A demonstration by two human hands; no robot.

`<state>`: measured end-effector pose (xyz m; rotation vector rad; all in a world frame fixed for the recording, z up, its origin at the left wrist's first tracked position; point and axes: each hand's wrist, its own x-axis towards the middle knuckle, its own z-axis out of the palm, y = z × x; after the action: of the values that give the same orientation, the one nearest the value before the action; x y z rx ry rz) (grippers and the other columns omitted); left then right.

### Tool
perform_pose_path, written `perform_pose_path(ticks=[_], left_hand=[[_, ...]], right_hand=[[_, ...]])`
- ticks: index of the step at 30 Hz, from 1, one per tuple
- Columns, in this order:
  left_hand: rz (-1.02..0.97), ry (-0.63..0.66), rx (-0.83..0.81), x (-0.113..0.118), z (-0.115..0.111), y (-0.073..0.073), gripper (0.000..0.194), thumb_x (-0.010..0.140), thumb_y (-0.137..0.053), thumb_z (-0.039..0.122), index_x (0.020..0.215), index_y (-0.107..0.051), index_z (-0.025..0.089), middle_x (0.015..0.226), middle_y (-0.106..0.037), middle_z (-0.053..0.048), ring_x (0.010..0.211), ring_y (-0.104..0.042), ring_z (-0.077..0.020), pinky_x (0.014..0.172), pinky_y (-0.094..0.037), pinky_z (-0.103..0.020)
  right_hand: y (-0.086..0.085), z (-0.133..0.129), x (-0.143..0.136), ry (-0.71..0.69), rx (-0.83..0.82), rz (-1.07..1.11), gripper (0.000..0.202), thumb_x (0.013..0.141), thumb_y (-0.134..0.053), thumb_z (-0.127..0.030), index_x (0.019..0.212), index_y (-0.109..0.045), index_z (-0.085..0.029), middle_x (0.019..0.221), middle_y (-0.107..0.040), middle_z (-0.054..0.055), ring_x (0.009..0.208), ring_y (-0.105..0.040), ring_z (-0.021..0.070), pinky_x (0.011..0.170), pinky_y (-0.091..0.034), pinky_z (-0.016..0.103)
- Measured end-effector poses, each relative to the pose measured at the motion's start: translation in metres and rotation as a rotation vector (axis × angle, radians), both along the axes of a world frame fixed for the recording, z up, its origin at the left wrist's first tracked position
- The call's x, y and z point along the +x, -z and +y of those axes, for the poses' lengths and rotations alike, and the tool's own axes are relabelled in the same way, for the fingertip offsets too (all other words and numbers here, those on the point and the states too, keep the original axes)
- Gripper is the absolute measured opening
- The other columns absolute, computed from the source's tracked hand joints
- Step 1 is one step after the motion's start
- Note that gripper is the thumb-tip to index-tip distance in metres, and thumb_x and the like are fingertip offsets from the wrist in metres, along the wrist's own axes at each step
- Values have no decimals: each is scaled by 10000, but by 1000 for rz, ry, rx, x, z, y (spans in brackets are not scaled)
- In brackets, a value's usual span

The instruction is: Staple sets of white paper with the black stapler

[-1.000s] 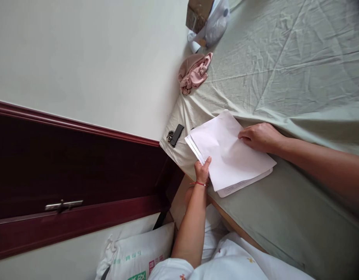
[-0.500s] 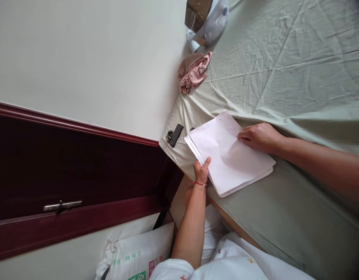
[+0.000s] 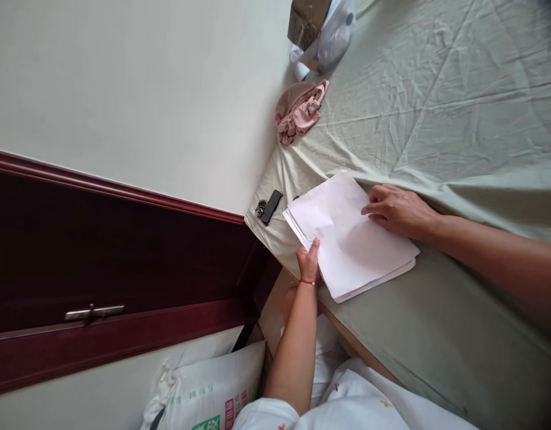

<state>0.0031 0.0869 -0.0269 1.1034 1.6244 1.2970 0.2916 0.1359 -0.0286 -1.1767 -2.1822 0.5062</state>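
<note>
A stack of white paper sheets lies slanted at the front edge of a bed or table covered with pale green cloth. My left hand, with a red string bracelet at the wrist, grips the stack's left edge. Its thumb rests on the top sheet and its other fingers are hidden underneath. Over the right edge of the stack is my right hand, fingers bent and slightly apart. Its fingertips are at the top sheet's surface, and I see nothing held between them. The top sheet is faintly creased near my left thumb.
Beyond the stack's left corner lie a black oblong object and keys. Pink cloth is bunched by the wall, with a cardboard box and a plastic bag behind. A printed white sack stands below, beside dark red wood panelling.
My right hand has lifted slightly, and its fingers have spread a little apart. The sheets have shifted slightly to the left, with my left hand still gripping them.
</note>
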Motion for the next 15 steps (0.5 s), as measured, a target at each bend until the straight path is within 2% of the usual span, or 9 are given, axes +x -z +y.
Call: perform_pose_path(ticks=[4,7,11,15], left_hand=[[-127,-131,-51,4,4,-11,468,607,-887,456,895,-754,112,856,-774,-83,815,-735,-227,794,-551,-332],[-245,-295,-75,9,8,-18,426,622,-877,392,908,-728,114,797,-755,-63,782,-740,-236,772,-569,-355],[-359,-455,16,17,17,-27,339,711,-797,280,998,-724,115,971,-775,-101,925,-745,-254,867,-586,-379],[-509,-503,75,24,27,-39,377,764,-744,271,1115,-718,138,1132,-765,-123,1092,-713,-280,934,-589,-394]], right_hand=[[1,-1,0,-116,98,-45,323,949,-475,-250,858,-785,-256,951,-653,93,924,-547,219,657,-366,304],[5,0,-1,-125,93,-35,318,949,-469,-232,890,-781,-244,917,-655,87,905,-571,214,653,-363,300],[6,-2,0,-179,16,31,308,961,-462,-264,987,-769,-261,932,-670,63,817,-621,171,651,-373,294],[-2,-6,0,-215,-3,-5,415,1006,-412,-433,863,-753,-243,806,-659,49,685,-593,154,608,-344,306]])
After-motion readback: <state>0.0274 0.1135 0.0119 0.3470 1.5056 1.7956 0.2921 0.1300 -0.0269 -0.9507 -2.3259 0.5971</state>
